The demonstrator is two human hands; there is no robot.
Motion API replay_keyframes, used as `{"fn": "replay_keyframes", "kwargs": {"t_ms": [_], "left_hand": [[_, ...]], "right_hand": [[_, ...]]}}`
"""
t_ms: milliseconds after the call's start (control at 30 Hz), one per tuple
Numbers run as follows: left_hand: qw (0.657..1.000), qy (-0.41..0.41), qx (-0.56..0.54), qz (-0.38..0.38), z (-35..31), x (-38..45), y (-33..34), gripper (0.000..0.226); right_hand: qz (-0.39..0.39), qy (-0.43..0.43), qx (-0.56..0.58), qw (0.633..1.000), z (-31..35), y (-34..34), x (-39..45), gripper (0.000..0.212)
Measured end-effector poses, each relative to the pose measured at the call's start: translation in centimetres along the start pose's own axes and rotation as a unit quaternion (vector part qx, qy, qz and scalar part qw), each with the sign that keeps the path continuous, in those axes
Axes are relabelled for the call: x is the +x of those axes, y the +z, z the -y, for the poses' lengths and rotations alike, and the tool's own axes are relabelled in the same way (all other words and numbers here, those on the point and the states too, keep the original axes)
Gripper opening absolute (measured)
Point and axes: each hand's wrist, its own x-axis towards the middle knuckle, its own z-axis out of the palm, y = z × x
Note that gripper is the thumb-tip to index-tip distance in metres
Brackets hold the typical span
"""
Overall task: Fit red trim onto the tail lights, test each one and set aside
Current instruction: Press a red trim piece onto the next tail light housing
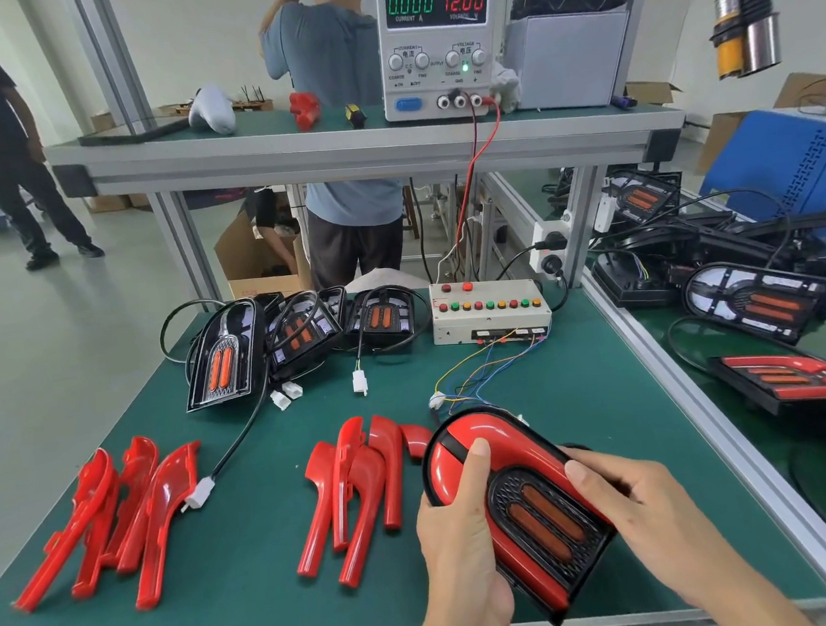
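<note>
A tail light [536, 513] with red trim on it is held over the front right of the green table [258, 615]. My left hand [460, 540] grips its left side, thumb pressing on the red trim. My right hand [620, 499] grips its right edge, thumb on the trim. Coloured wires run from the light's far end to a white test box [493, 327] with coloured buttons. Loose red trim pieces lie in two heaps, one at left [117, 513] and one in the middle [354, 485]. Three untrimmed tail lights [226, 358] stand at the back.
A power supply [440, 37] reading 12.00 sits on the upper shelf. Trimmed tail lights [801, 381] and black parts lie on the table to the right. White connectors [359, 382] and cables trail over the mat. Two people stand beyond the bench.
</note>
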Motion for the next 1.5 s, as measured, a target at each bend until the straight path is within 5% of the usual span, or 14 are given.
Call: {"fn": "replay_keyframes", "kwargs": {"t_ms": [467, 633, 800, 967, 1500], "left_hand": [[0.995, 0.04, 0.083, 0.039, -3.1, 0.9, -1.4, 0.077], [0.921, 0.14, 0.335, 0.14, -6.2, 2.1, -1.6, 0.067], [0.874, -0.008, 0.395, 0.283, -8.7, 2.7, -1.0, 0.053], [0.898, -0.061, 0.311, 0.305, -8.2, 2.5, -0.8, 0.05], [0.922, 0.013, 0.262, 0.285, -6.7, 2.6, -0.8, 0.049]], "right_hand": [[-0.01, 0.014, -0.008, 1.0, 0.5, -1.9, -0.1, 0.034], [0.028, 0.022, -0.006, 0.999, 0.2, -3.0, 0.3, 0.03], [0.065, 0.018, 0.0, 0.998, 0.7, -3.5, 1.1, 0.028], [0.081, 0.018, 0.002, 0.997, 0.2, -3.6, 1.4, 0.034], [0.079, -0.013, 0.01, 0.997, 0.1, -3.3, 1.8, 0.023]]}}
